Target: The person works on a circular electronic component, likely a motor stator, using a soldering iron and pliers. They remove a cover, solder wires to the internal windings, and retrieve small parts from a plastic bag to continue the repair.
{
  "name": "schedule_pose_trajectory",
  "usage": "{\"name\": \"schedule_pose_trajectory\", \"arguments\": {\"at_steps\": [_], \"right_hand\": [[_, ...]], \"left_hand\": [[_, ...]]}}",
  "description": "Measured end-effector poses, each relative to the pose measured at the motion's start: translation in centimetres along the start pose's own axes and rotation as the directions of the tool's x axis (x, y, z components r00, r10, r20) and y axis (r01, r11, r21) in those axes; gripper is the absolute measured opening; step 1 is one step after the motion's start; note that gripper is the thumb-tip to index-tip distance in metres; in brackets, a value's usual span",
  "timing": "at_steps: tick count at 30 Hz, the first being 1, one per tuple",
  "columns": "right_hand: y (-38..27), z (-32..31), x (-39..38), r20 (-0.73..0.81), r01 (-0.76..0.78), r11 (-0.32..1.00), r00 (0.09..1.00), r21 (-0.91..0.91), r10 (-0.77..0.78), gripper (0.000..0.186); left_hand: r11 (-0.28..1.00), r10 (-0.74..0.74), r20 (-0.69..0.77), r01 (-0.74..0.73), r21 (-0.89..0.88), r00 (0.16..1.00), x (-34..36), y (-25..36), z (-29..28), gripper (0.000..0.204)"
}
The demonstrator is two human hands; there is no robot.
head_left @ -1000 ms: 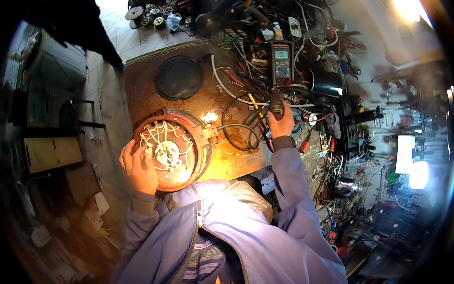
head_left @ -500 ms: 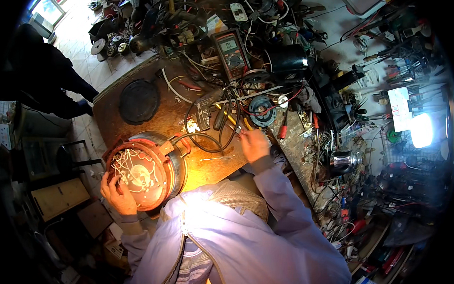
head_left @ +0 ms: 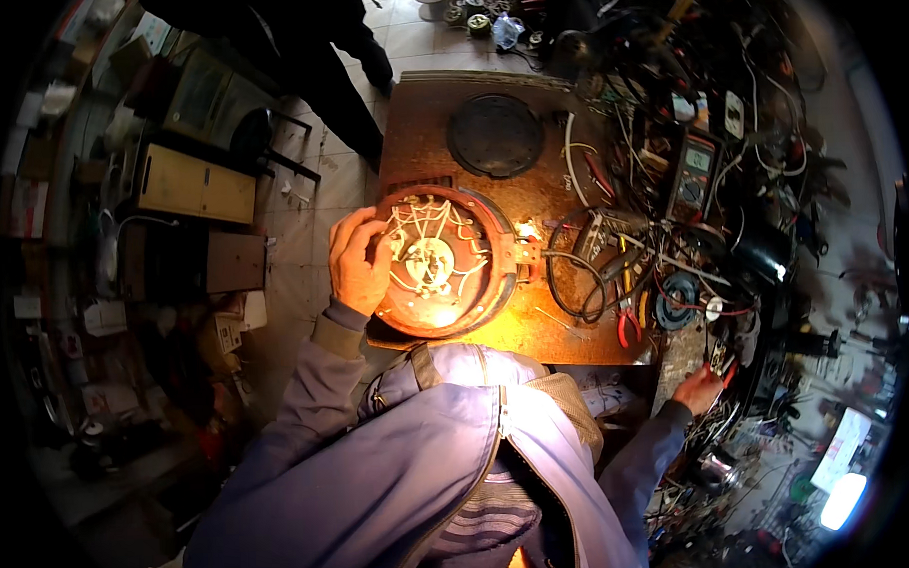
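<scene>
A round reddish housing [head_left: 387,304] stands tilted at the bench's near left, its open side showing pale wires [head_left: 432,220] around a whitish central disc [head_left: 430,263]. My left hand [head_left: 361,262] grips its left rim with bent fingers. A black cable [head_left: 580,298] loops away from its right side. Far to the right, my right hand [head_left: 700,389] has its fingers closed among small parts by a red-handled tool [head_left: 729,375]; what it holds is hidden. Red-handled pliers [head_left: 628,325] lie on the bench, left of a blue-grey ring-shaped part [head_left: 677,301].
A black round lid [head_left: 495,134] lies at the back of the wooden bench [head_left: 418,110]. Beyond the cables sits a multimeter [head_left: 693,174]. Tools and wires crowd the right side, with a bright lamp [head_left: 844,502] there. A person in dark clothes [head_left: 312,74] stands behind the bench.
My right hand has moved right, off the pliers, which now show uncovered on the bench. My left hand stays at the housing's rim. The whole view has turned and shifted.
</scene>
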State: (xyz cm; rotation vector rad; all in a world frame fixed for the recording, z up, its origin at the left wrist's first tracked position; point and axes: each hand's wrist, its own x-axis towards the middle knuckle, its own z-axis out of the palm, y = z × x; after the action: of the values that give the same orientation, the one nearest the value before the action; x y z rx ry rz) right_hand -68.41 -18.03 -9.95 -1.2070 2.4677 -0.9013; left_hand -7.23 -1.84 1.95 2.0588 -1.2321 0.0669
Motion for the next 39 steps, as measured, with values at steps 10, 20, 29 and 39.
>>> {"name": "schedule_pose_trajectory", "arguments": {"at_steps": [10, 20, 29, 39], "right_hand": [[-28.4, -5.3, -21.1, 0.017, 0.562, 0.426, 0.591, 0.709, -0.807, 0.022], [-33.3, 1.4, -31.9, 0.245, 0.694, 0.444, 0.372, 0.567, -0.895, 0.033], [-33.5, 2.7, -31.8, 0.347, 0.716, 0.433, 0.276, 0.548, -0.896, 0.035], [-35.6, 2.1, -31.8, 0.433, 0.778, 0.412, 0.200, 0.475, -0.879, 0.032]], "left_hand": [[0.984, 0.131, 0.301, -0.160, 0.072, 0.944, 2.3, 1.5, 1.3, 0.102], [0.993, 0.007, 0.364, -0.048, 0.106, 0.931, 2.8, 2.7, 1.5, 0.111], [0.994, 0.031, 0.344, -0.065, 0.089, 0.938, 2.6, 2.3, 1.7, 0.108], [0.992, 0.045, 0.322, -0.080, 0.097, 0.946, 2.6, 2.2, 2.0, 0.108]]}}
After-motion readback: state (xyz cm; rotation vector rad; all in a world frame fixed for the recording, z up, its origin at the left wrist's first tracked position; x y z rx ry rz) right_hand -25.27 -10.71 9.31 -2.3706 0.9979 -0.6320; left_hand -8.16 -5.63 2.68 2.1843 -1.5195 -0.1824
